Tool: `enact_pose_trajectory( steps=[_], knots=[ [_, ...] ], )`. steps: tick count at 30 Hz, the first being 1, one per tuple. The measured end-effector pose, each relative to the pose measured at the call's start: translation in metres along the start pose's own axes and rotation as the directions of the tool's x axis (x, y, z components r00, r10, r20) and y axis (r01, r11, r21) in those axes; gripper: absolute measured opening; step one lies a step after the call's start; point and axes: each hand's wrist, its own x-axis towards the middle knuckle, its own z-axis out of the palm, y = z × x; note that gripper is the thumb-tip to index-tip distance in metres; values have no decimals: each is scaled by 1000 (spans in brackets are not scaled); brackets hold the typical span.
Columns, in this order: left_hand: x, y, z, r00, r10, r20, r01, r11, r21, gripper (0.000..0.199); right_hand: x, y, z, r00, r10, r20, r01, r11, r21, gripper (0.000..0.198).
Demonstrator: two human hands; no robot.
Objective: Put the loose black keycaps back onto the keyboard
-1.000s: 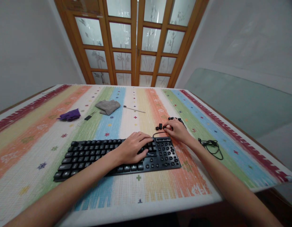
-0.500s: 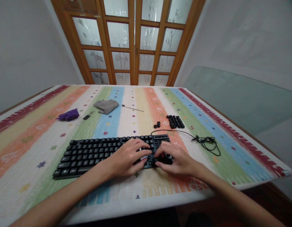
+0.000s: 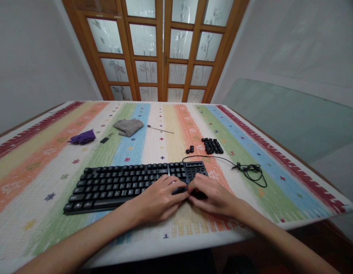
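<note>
A black keyboard (image 3: 113, 186) lies near the table's front edge. Keycaps are absent from at least part of its number pad (image 3: 195, 171) at the right end. My left hand (image 3: 162, 198) lies over the keyboard's right part, its fingers drawn together and their tips meeting those of my right hand. Curled over the lower number pad, my right hand (image 3: 213, 196) has thumb and fingers closed in a pinch. Whatever sits between the fingertips is hidden. Behind the keyboard, a cluster of loose black keycaps (image 3: 213, 146) lies with a few more keycaps (image 3: 189, 149) beside it.
The keyboard's cable (image 3: 253, 173) is coiled at the right. A grey cloth (image 3: 128, 127), a purple cloth (image 3: 82, 137), a small black-handled tool (image 3: 104, 140) and a thin rod with a dark tip (image 3: 160, 129) lie farther back on the striped tablecloth (image 3: 64, 177).
My left hand has shifted right, its fingers closing together to meet my right fingertips. My right hand has moved slightly left and its thumb and fingers have drawn closer.
</note>
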Motion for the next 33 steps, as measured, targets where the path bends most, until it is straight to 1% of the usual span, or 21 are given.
enact_pose_trajectory(
  steps=[2,5,10,15,18,21,23,24,26,27,29,31,33],
  knots=[
    [0,2,2,1000,5,-4,-5,1000,24,34,-1,0,1,1000,-7,7,7,999,-42,5],
    [1,3,4,999,20,-30,-18,998,61,28,-1,-2,2,1000,-20,18,22,994,-108,8],
    [3,5,10,997,17,-71,-10,995,97,22,-1,-3,3,999,-24,43,30,990,-136,11],
    [3,7,13,999,-3,-38,8,993,115,25,0,-3,3,998,-26,55,36,981,-192,14],
    [0,8,11,999,-16,-44,21,994,112,31,4,-3,-4,997,-7,73,18,987,-157,13],
    [-4,7,7,999,-22,-39,26,995,98,35,12,3,-20,997,16,74,-12,999,-49,8],
    [-7,5,3,998,-35,-48,38,996,78,36,19,15,-32,999,35,4,-35,999,-10,8],
    [-8,4,0,997,-47,-64,52,997,65,35,24,24,-37,997,59,-59,-60,998,-21,9],
    [-10,2,-4,990,-81,-112,84,996,22,34,34,47,-46,979,110,-174,-126,989,-82,10],
    [-11,1,-6,985,-103,-140,103,995,-5,33,39,60,-49,972,135,-194,-162,978,-130,10],
    [-13,-2,-7,970,-145,-197,137,989,-55,33,48,86,-52,971,174,-165,-209,951,-228,10],
    [-15,-4,-7,955,-173,-239,157,984,-83,34,54,107,-51,978,176,-110,-202,934,-296,9],
    [-17,-6,-6,948,-182,-262,165,983,-87,34,56,123,-47,983,170,-72,-184,929,-322,8]
  ],
)
